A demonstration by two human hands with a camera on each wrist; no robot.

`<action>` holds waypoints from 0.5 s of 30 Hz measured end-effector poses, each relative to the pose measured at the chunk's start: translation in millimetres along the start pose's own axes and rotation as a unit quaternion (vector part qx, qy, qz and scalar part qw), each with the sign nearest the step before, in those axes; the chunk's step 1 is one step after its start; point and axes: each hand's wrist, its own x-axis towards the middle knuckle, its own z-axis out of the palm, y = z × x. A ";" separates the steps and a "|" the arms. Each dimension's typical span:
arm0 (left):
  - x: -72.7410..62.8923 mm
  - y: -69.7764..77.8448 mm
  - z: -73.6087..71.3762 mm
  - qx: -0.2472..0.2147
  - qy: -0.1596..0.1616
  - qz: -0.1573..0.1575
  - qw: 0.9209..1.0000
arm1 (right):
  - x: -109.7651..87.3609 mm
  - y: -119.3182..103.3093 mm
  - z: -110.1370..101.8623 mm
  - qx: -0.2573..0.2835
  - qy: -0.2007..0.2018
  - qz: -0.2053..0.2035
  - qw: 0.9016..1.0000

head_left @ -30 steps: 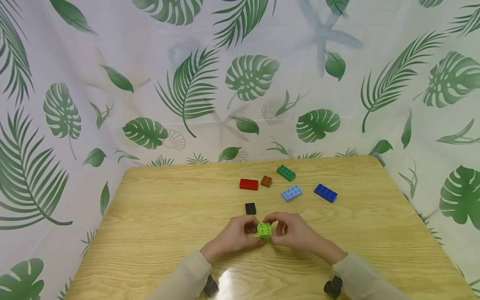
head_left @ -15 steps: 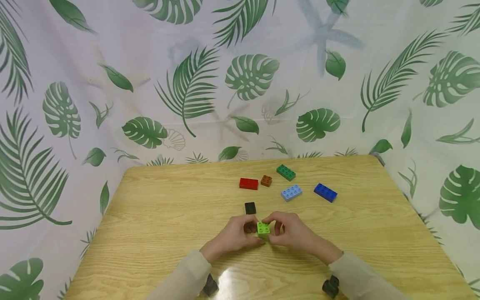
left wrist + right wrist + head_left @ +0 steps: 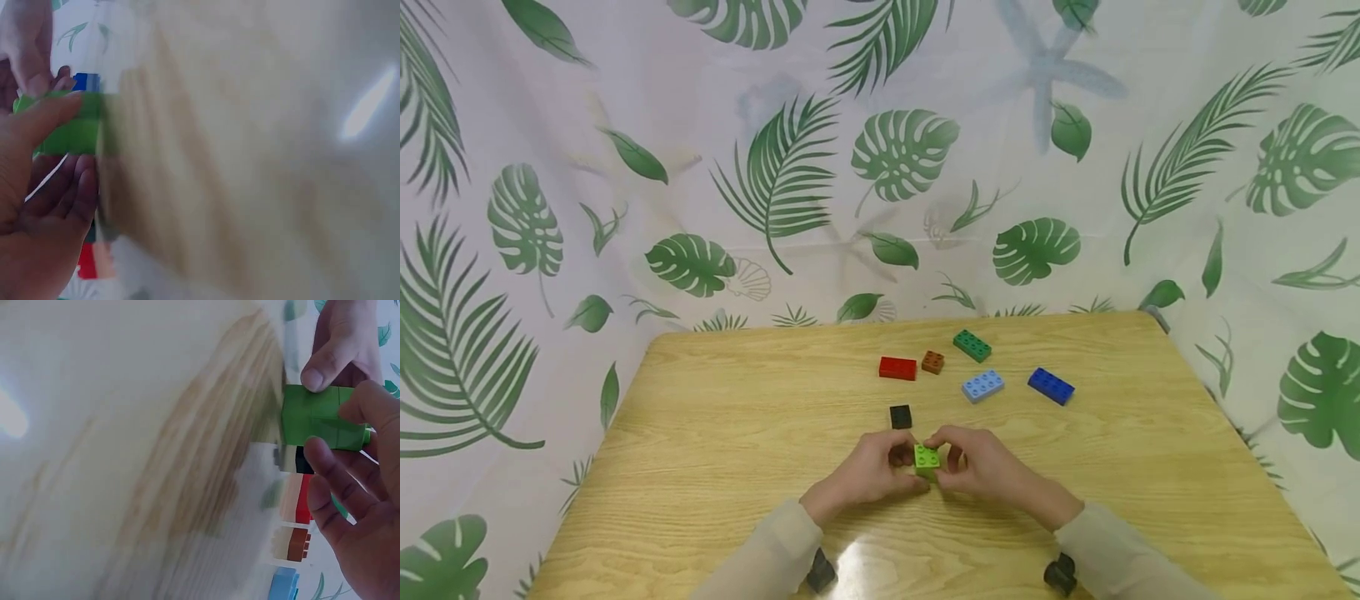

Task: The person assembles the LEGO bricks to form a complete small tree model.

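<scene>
Leaf-print cloth (image 3: 820, 292) hangs behind and at both sides of a wood-grain table (image 3: 737, 417). Lime-green 2x2 toy brick stack (image 3: 927, 458) is toward the near side of the table, studs up; seams on its side in the right wrist view say more than one brick. Left hand (image 3: 874, 468) pinches it from the left, thumb on the near face, fingers round the far side. Right hand (image 3: 988, 467) pinches it from the right, also thumb and fingers, nearer the studded end. My read: low left grip steadies, high right grip keeps the upper part aligned. Base looks to be on the table, which would give something to press against; can't confirm full contact. Black 2x2 brick (image 3: 900, 417) sits just beyond the left fingers, untouched. Farther back, loose and apart: red 2x4 brick (image 3: 897, 368), brown 2x2 brick (image 3: 933, 362), dark green 2x4 brick (image 3: 972, 345), light blue 2x4 brick (image 3: 982, 385), and blue 2x4 brick (image 3: 1051, 386) farthest right. Probably spread like that so each can be picked separately while leaving the hands room up front.
</scene>
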 end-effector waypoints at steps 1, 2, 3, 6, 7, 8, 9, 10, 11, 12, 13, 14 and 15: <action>-0.4 1.0 -2.5 0.008 -0.008 -0.003 1.000 | -0.6 0.8 0.5 0.008 -0.002 0.006 1.000; -0.6 1.8 -5.8 0.015 -0.015 -0.006 1.000 | -1.0 1.2 0.9 0.015 -0.004 0.014 1.000; -1.0 3.2 -10.3 0.023 -0.021 -0.006 0.999 | -1.1 1.6 1.3 0.019 -0.006 0.020 1.000; 0.4 8.2 -28.7 0.042 -0.014 -0.001 0.999 | -0.4 2.1 1.3 0.028 -0.007 0.022 0.999; 2.0 9.2 -35.4 0.046 -0.001 0.002 0.999 | 0.1 2.2 1.0 0.030 -0.007 0.021 0.999; 4.1 9.7 -41.9 0.050 0.015 0.004 0.999 | 0.4 2.1 0.6 0.031 -0.007 0.022 0.999; 6.7 10.3 -48.2 0.056 0.032 0.005 0.998 | 0.6 2.2 0.1 0.032 -0.008 0.022 0.999; 9.6 9.9 -54.3 0.061 0.050 0.004 0.997 | 0.9 2.1 -0.2 0.034 -0.008 0.022 0.999; 12.9 8.5 -59.7 0.071 0.066 0.004 0.995 | 1.2 2.1 -0.5 0.035 -0.009 0.023 0.999; 16.2 7.4 -64.5 0.083 0.081 0.001 0.993 | 1.3 1.7 -0.9 0.035 -0.010 0.025 0.999; 19.9 6.1 -68.7 0.091 0.092 0.000 0.992 | 1.3 1.7 -1.0 0.035 -0.011 0.027 0.999; 23.4 4.7 -71.9 0.098 0.101 0.000 0.990 | 1.1 2.0 -1.1 0.035 -0.012 0.027 0.999; 27.4 2.7 -74.3 0.106 0.107 -0.003 0.989 | 1.1 1.7 -0.9 0.035 -0.014 0.030 0.999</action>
